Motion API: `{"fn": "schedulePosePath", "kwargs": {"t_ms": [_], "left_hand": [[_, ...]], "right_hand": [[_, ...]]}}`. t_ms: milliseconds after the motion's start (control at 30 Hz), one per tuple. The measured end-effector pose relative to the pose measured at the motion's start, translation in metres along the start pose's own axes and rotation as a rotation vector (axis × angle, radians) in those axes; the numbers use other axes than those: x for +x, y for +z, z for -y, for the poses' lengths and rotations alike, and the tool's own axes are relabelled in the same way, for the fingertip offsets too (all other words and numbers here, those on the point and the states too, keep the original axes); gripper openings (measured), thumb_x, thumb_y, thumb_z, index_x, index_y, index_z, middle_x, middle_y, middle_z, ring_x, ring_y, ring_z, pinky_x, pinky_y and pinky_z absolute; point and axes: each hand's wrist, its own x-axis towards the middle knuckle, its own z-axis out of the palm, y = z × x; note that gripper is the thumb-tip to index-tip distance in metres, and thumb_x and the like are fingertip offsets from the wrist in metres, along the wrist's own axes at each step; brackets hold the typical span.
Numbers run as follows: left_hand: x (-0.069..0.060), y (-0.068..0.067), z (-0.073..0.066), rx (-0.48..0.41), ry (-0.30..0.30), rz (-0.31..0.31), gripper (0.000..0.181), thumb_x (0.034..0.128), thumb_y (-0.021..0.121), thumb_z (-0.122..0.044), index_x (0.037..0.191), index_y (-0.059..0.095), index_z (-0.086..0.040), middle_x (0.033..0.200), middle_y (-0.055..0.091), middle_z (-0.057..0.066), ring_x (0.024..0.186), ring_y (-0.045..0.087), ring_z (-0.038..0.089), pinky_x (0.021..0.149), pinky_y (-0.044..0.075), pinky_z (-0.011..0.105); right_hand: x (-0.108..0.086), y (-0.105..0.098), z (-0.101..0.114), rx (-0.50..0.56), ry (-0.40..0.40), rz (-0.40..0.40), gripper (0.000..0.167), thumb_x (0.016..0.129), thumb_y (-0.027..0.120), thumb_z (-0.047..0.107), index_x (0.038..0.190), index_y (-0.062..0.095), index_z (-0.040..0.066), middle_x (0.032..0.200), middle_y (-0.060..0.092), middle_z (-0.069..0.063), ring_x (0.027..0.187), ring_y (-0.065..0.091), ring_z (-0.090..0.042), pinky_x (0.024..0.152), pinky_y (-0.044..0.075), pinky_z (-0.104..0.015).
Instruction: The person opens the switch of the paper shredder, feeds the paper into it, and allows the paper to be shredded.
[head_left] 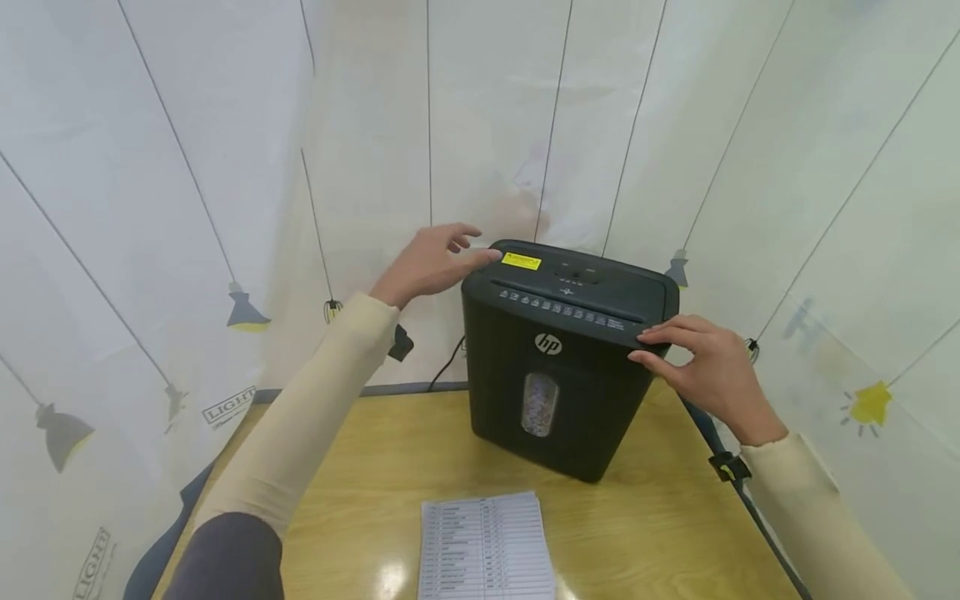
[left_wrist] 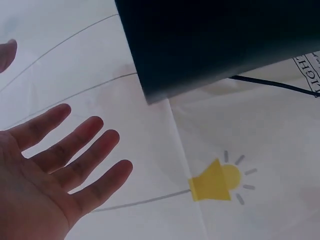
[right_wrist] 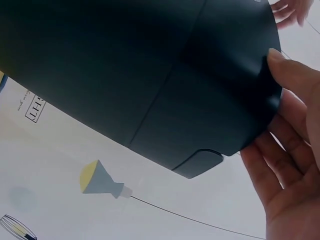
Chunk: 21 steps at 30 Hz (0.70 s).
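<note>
A black paper shredder (head_left: pixel 555 392) with an HP logo stands at an angle on the wooden table, with shredded bits showing in its small front window. My left hand (head_left: pixel 435 262) hovers by its top left corner, fingers loosely spread and thumb near the lid's edge. In the left wrist view, those fingers (left_wrist: pixel 92 150) are apart from the shredder's dark side. At the top right corner, my right hand (head_left: pixel 708 367) grips the rim. The right wrist view has its thumb (right_wrist: pixel 287 72) on the shredder's body and the other fingers round the top edge.
A stack of printed sheets (head_left: pixel 487 546) lies on the table (head_left: pixel 360 475) in front of the shredder. Behind it runs a black cord (head_left: pixel 447 364). White sheeting (head_left: pixel 375 125) with printed lamps encloses the table at the back and sides.
</note>
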Motion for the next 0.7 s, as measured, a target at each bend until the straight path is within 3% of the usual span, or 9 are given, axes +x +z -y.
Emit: {"fn": "schedulePosePath", "kwargs": {"t_ms": [267,467,700], "left_hand": [[0.026,0.003,-0.031,0.082,0.088,0.101,0.080,0.0890,0.062,-0.072,0.148,0.053,-0.019,0.147,0.057,0.011,0.136,0.054,0.028,0.110,0.048,0.049],[0.044,0.003,-0.050,0.223,0.088,0.209,0.087,0.0859,0.060,-0.078,0.152,0.050,-0.022,0.151,0.054,0.008,0.139,0.051,0.024,0.114,0.045,0.044],[0.061,0.009,-0.071,0.301,0.082,0.324,0.086,0.0871,0.060,-0.076,0.153,0.047,-0.021,0.155,0.050,0.006,0.142,0.048,0.022,0.116,0.043,0.041]], "right_hand": [[0.005,-0.002,-0.001,-0.022,0.001,0.038,0.030,0.071,0.094,0.020,0.097,0.082,0.010,0.092,0.078,-0.005,0.078,0.073,-0.023,0.062,0.057,-0.042],[0.008,0.003,0.004,0.002,0.003,0.043,0.030,0.072,0.094,0.020,0.098,0.082,0.011,0.092,0.077,-0.004,0.079,0.072,-0.022,0.065,0.058,-0.044],[0.011,0.006,0.009,0.017,0.011,0.054,0.031,0.072,0.094,0.019,0.099,0.081,0.010,0.091,0.076,-0.004,0.080,0.072,-0.024,0.069,0.059,-0.047]]}}
